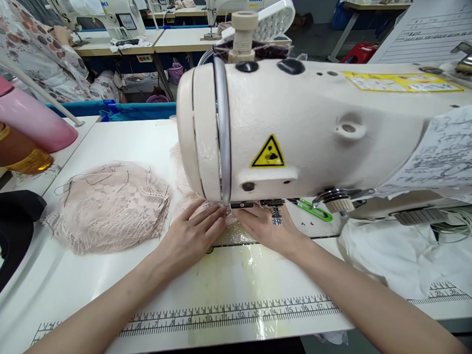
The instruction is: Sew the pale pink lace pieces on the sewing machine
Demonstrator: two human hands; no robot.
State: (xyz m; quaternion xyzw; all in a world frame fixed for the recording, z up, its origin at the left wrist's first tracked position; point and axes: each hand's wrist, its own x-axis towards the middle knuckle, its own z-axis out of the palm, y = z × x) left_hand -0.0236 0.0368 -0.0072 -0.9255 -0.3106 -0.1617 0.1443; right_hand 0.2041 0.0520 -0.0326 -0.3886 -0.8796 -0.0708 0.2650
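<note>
My left hand (195,228) lies on pale pink lace fabric (182,200) left of the sewing machine's needle area, fingers stretched out and fingertips close to the presser foot. Reaching beneath the white sewing machine (296,132) from the right is my right hand (271,227), its visible fingers extended flat toward the same spot. The machine head covers part of that hand and most of the fabric between the hands. A heap of pink lace pieces (112,208) with loose dark threads rests to the left. Green-handled thread snips (315,210) lie beyond my right wrist.
White cloth (388,248) lies at the right. A printed ruler (226,315) runs along the table's front edge. A pink bottle (33,113) and an amber bottle (15,147) stand at the left. Across the aisle, another person's floral sleeve (55,65) is beside a machine (107,18).
</note>
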